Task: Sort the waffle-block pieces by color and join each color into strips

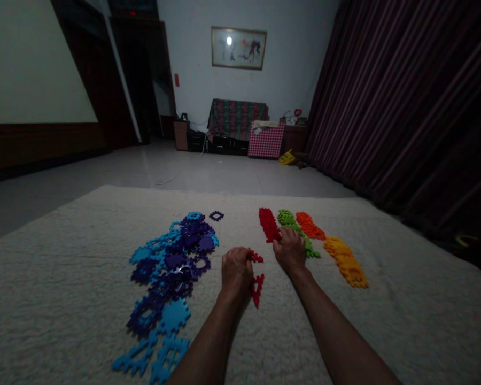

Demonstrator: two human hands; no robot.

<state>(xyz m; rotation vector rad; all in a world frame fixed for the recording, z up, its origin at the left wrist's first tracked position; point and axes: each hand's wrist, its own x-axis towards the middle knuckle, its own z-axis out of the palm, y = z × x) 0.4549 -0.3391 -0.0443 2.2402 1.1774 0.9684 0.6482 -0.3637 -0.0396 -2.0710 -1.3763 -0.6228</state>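
My left hand [236,270] rests on the cream quilted cover with its fingers curled on a red notched plastic tile [256,257], partly hidden by them. Just below it lies a red triangular tile [257,290], partly behind the hand. My right hand [291,249] is closed at the near end of a row of overlapping red tiles [268,222], its fingertips on the last red tile. A row of green tiles [286,216] runs behind and beside this hand, which hides part of it.
Left is a loose heap of purple tiles [194,232] and light blue tiles [175,315]. A single dark purple frame tile [211,215] lies apart. Orange tiles [310,225] and yellow tiles [346,262] lie in rows at right. Beyond the cover [84,240] is a tiled floor [224,174].
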